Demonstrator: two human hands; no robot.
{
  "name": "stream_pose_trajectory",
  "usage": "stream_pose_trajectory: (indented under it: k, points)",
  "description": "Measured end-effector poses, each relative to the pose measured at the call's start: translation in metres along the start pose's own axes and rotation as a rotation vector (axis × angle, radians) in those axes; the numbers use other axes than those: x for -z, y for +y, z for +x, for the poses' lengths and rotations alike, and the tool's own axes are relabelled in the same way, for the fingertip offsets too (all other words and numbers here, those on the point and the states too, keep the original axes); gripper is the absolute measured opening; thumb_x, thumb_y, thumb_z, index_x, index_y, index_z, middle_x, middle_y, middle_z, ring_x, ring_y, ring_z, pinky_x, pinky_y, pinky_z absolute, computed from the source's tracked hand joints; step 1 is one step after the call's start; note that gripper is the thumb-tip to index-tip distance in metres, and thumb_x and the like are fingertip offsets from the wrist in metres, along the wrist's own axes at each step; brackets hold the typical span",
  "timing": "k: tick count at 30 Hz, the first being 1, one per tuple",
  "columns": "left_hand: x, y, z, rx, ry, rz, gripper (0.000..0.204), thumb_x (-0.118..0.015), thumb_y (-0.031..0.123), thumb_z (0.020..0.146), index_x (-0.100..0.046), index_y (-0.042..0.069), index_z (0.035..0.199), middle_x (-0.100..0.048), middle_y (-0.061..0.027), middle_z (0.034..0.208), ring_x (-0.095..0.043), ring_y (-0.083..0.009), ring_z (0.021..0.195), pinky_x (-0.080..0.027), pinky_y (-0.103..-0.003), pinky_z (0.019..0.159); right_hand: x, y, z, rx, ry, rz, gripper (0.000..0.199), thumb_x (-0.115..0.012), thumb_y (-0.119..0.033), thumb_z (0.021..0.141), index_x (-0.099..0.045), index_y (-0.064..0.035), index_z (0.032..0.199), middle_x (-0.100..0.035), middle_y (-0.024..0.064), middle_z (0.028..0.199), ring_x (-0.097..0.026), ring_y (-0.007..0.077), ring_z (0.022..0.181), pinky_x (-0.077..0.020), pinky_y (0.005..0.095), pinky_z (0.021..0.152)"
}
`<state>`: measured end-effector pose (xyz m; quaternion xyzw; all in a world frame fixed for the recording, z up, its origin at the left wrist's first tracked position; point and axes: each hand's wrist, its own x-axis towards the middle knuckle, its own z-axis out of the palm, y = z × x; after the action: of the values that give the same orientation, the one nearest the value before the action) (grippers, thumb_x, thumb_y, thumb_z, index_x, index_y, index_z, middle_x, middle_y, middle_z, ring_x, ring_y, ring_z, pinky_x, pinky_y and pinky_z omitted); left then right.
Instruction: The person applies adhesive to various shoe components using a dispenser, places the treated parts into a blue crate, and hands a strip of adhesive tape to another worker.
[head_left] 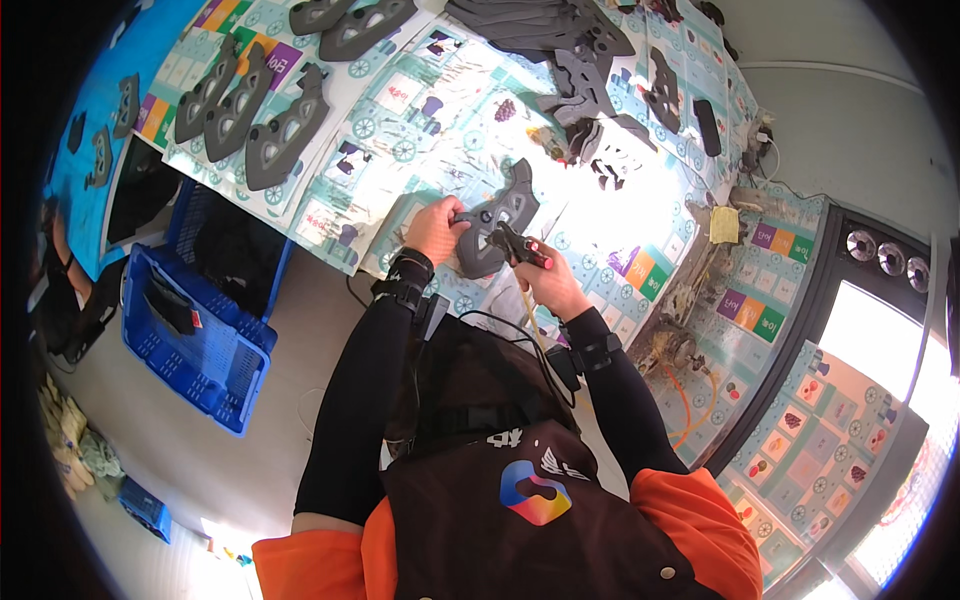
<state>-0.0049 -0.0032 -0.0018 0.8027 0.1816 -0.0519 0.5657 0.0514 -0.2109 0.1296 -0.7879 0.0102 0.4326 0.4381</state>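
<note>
My left hand (434, 232) has its fingers closed on the left edge of a dark grey moulded part (480, 262) with cutouts, held just over the table's near edge. In my right hand (556, 286) is a small dark gun-shaped tool (520, 246) with a red end. Its tip is against or very close to the right side of the grey part; I cannot tell which. A thin yellowish hose (533, 318) hangs below the right hand. Both wrists wear black straps with small devices.
Similar grey parts (287, 135) lie at the left of the patterned tabletop (400, 150). A pile of grey pieces (530, 35) lies at the back. Left below stands a blue crate (190, 345). Another person's arm (65, 250) shows at far left. Hoses (688, 400) hang at right.
</note>
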Motion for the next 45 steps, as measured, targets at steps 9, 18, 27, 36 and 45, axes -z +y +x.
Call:
stream_pose_trajectory:
  k: [9,18,27,36,45]
  points:
    - [0.000,-0.003,-0.001,-0.015,0.014,0.005,0.025,-0.081,0.013,0.083,-0.064,0.005,0.099,-0.066,-0.0119,0.080,-0.064,-0.0319,0.075,-0.051,-0.043,0.068,-0.003,0.005,-0.002,0.023,-0.047,-0.008,0.015,-0.059,-0.007,0.080,-0.061,-0.0007,0.094,-0.053,0.0006,0.065,-0.049,0.0095,0.058,-0.0372,0.0267,0.055]
    - [-0.004,-0.004,-0.001,-0.043,0.041,0.010,0.025,-0.081,0.013,0.081,-0.064,0.006,0.097,-0.065,-0.0115,0.078,-0.065,-0.0321,0.074,-0.051,-0.042,0.068,0.002,0.021,-0.005,-0.067,-0.085,-0.144,0.034,-0.065,-0.017,0.088,-0.065,0.0014,0.118,-0.060,0.0041,0.068,-0.059,0.0128,0.060,-0.0481,0.0330,0.059]
    - [-0.005,-0.005,0.004,-0.003,0.030,0.046,0.026,-0.083,0.018,0.081,-0.066,0.006,0.097,-0.069,-0.0134,0.080,-0.068,-0.0333,0.077,-0.052,-0.044,0.068,0.020,0.022,-0.029,0.007,-0.110,0.059,0.025,-0.066,-0.015,0.087,-0.067,-0.0022,0.108,-0.073,0.0052,0.089,-0.066,0.0138,0.077,-0.0500,0.0317,0.057]
    - [0.029,0.043,-0.037,-0.044,0.013,-0.099,0.025,-0.081,0.020,0.085,-0.066,0.005,0.099,-0.068,-0.0083,0.080,-0.066,-0.0231,0.073,-0.053,-0.037,0.070,0.065,0.117,-0.034,0.007,0.298,-0.245,0.041,-0.064,-0.013,0.084,-0.057,-0.0016,0.123,-0.070,0.0257,0.094,-0.069,0.0456,0.092,-0.0527,0.0496,0.077]
    - [0.194,0.065,-0.094,-0.038,0.260,0.052,0.024,-0.077,0.021,0.092,-0.071,0.004,0.108,-0.073,-0.0049,0.091,-0.066,-0.0129,0.078,-0.053,-0.030,0.072,0.100,0.191,-0.036,0.125,0.685,-0.402,0.038,-0.064,0.001,0.083,-0.047,0.0012,0.116,-0.057,0.0282,0.117,-0.054,0.0508,0.114,-0.0460,0.0557,0.095]
